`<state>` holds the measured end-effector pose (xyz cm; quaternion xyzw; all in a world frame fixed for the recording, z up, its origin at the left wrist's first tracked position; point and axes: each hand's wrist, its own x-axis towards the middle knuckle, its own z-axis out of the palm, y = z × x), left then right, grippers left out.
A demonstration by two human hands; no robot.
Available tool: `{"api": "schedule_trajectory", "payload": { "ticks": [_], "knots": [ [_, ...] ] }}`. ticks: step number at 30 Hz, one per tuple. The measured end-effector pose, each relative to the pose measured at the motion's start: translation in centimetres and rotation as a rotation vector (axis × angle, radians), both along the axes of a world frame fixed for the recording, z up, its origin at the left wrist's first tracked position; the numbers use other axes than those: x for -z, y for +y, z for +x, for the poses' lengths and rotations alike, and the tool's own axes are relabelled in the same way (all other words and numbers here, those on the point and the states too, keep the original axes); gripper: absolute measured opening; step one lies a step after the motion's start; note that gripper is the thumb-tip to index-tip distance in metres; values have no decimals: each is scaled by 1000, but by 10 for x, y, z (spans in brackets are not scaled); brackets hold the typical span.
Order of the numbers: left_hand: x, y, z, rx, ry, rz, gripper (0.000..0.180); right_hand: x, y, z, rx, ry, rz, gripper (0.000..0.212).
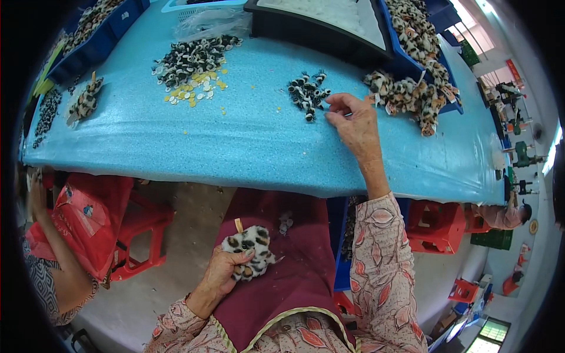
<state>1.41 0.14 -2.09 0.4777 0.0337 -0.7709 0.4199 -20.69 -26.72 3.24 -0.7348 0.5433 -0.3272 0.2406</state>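
Note:
My left hand (222, 269) is closed around a spotted plush toy piece (254, 242) of white, black and brown fur, held above my apron. A small yellowish tag sticks up from its top. My right hand (355, 120) reaches over the blue table, thumb and forefinger apart, at the right side of a small pile of black-and-white parts (307, 94). I see nothing held between its fingers. To the right of this hand lie several furry spotted plush pieces (406, 94) with tags.
A bigger heap of black-and-white parts (191, 59) and yellow and white discs (189, 93) lie on the table (247, 153). Behind stands a black tray (318, 32) with white material. Blue bins (120, 20) hold plush pieces. Another person's arm (59, 253) is at the left.

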Motion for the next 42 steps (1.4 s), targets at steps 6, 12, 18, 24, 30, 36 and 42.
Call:
{"api": "schedule_trajectory", "payload": {
  "ticks": [6,12,18,24,30,36,42],
  "knots": [
    [-1,-5,0,1,-1,-18,21,-7,-3,18,123,287,29,28],
    [-1,-6,-3,-4,20,-35,23,1,-3,4,56,184,38,21],
    [-1,-6,-6,-28,14,-32,28,-8,29,-15,-62,-196,157,20],
    [-2,-9,-12,-21,-2,-21,28,-23,152,-17,33,-712,542,17],
    [-6,-2,-23,15,-41,26,25,25,223,2,20,-893,861,20],
    [-6,-4,-30,55,-137,9,26,42,239,8,-17,-818,963,21],
    [0,0,-29,94,-211,-78,29,45,238,10,-24,-759,943,20]
  ]
}}
